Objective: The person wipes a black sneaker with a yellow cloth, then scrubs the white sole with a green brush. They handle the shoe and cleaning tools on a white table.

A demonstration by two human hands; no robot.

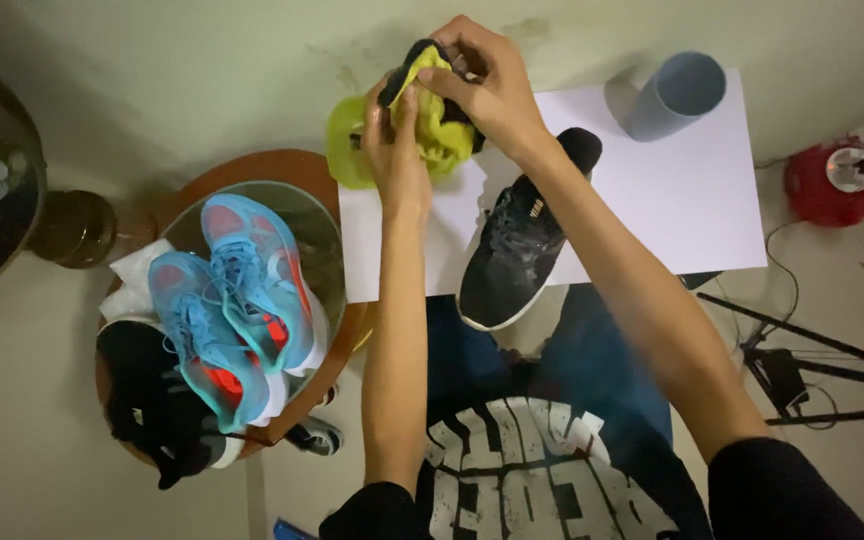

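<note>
**Two hands close on a yellow cloth and a dark shoe**

Both hands meet at the far edge of the counter (pixel 652 200), a white sheet-like top. The left hand (pixel 394 140) pinches the yellow-green cloth (pixel 437 125) from below, fingers curled into its folds. The right hand (pixel 487 80) grips from above, closed over the cloth and over a black shoe (pixel 417 55) wrapped inside it; only a dark edge of that shoe shows at the top, the rest hidden by cloth and fingers. The cloth is crumpled, bright lime, bunched between the palms and hanging a little below the left thumb.

Just below the right wrist lies a second black shoe (pixel 512 260), on its side with its white sole edge turned toward the person, toe overhanging the near edge of the counter. To the right of the hands, well apart, a grey-blue cylinder (pixel 677 95) stands tilted on the counter's far corner.

Left of the left forearm sits a round wooden stool (pixel 282 165) carrying a clear bowl (pixel 327 250) with a pair of light blue shoes (pixel 237 310) with orange-red patches. A black garment (pixel 147 400) and a white cloth (pixel 137 285) lie beside them. Far right, on the floor, is a red round device (pixel 832 180) with cables.
</note>
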